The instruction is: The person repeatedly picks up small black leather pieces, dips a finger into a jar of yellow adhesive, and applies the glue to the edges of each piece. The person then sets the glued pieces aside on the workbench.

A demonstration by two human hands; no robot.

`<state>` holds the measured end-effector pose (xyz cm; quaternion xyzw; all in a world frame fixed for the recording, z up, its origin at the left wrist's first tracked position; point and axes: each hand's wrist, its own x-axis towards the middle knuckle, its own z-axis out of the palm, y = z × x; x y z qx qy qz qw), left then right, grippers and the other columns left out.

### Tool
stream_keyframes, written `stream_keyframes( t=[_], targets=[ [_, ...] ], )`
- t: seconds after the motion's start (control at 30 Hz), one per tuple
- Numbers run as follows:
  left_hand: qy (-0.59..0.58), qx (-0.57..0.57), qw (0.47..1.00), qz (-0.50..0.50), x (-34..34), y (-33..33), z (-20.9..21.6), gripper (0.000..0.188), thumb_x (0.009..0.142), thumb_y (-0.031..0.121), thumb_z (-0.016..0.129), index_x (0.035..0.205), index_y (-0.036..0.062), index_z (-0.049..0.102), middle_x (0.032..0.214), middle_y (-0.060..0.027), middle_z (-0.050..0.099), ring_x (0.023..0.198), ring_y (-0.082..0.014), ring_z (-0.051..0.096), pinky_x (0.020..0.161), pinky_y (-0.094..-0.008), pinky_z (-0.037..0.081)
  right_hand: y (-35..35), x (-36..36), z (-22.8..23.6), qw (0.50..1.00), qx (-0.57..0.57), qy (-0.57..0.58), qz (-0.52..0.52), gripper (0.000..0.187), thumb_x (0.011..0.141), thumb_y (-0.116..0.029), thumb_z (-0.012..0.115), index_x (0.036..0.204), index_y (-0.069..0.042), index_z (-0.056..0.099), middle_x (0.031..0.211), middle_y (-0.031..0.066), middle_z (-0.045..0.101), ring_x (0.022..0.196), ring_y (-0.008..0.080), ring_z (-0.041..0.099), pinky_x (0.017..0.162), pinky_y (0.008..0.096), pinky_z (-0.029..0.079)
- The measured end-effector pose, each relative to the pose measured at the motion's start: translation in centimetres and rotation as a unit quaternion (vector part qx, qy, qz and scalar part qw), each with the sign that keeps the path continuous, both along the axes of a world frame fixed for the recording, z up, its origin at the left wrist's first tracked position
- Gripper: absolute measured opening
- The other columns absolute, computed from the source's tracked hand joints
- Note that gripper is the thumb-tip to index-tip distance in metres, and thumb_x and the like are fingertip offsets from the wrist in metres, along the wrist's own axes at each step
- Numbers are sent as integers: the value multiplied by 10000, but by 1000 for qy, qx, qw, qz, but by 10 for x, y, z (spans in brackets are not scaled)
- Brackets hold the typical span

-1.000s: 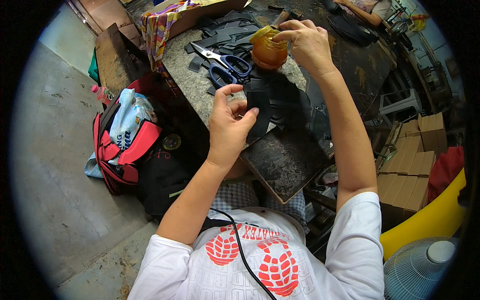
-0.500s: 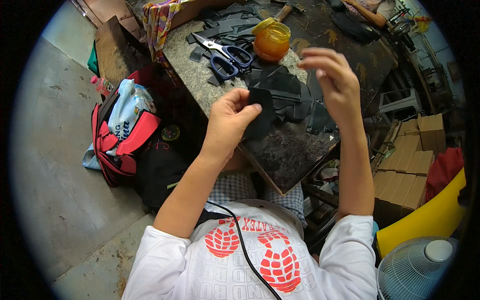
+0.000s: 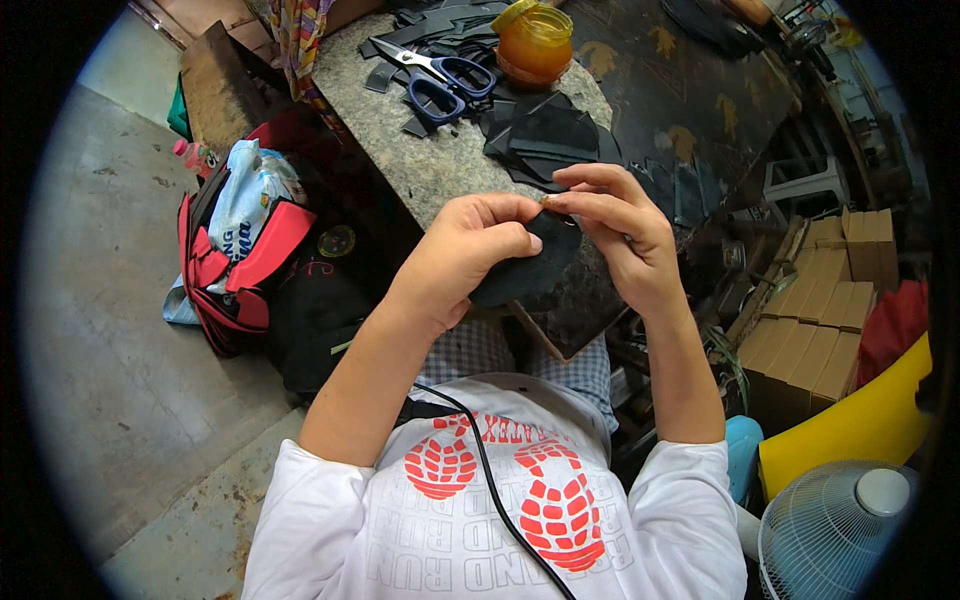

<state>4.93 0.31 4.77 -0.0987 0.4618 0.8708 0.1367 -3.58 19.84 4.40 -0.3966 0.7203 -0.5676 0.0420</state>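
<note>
My left hand (image 3: 455,250) pinches a dark, thin leather-like piece (image 3: 525,272) with a rounded edge, thumb on top. My right hand (image 3: 635,235) has its fingers apart, and one fingertip touches the piece's upper edge. A small amber smear shows at that fingertip. Beyond my hands, cut black pieces (image 3: 555,135) lie overlapped on the pale stone slab (image 3: 385,140). Farther back stand an open jar of orange-amber paste (image 3: 535,48) and, to its left, spread scissors (image 3: 435,85) with dark blue handles.
More black strips (image 3: 440,25) lie at the slab's far side. Left of the table is a red-and-black bag (image 3: 270,260). Brown cartons (image 3: 810,320), a yellow curved object (image 3: 840,415) and a fan (image 3: 840,530) stand to the right. A cable (image 3: 490,490) runs down my shirt.
My right hand has come down and left from beside the jar to the edge of the black piece. My left hand still holds that piece, now turned and slightly lower. The view has shifted.
</note>
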Motion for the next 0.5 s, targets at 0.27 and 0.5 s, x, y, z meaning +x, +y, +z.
stream_keyframes(
  t=[0.27,0.5],
  targets=[
    [-20,112,992,-54,-3,-18,-5,244,829,49,651,1060,-29,654,908,-80,717,746,-110,709,671,-224,594,13,10,-7,960,-109,-239,95,310,876,129,507,1006,-19,747,1227,94,611,1066,156,638,895,284,512],
    [69,-22,989,126,-5,3,-20,181,922,65,697,1084,-2,651,927,-76,723,757,-110,708,600,-231,592,15,33,-5,973,-111,-199,-24,523,910,6,581,1427,2,500,1137,129,668,1021,160,629,917,302,489]
  ],
)
